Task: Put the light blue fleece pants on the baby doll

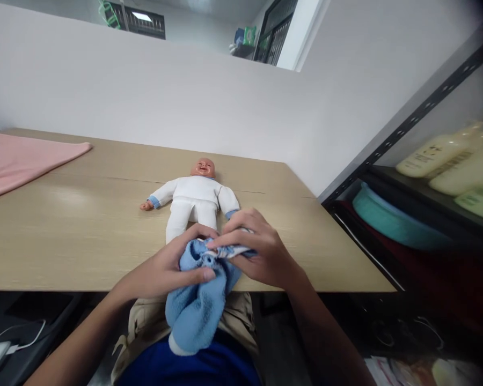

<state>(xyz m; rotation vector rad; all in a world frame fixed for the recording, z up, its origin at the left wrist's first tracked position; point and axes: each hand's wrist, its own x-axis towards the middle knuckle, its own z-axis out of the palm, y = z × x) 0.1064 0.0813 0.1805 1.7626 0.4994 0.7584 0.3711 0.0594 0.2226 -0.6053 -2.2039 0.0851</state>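
Left hand (171, 266) half-curled, thumb over fuzzy blue cloth (199, 308), gripping it; right hand (263, 252) pinches its gathered edge. Cloth hangs between hands; white-clothed, plastic-headed doll (195, 193) just beyond.

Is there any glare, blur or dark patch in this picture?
In the head view: pale glare on the table at left; shine on the doll's head; bottles at right smeared; top right corner nearly black; blue cloth clear enough to look fuzzy.
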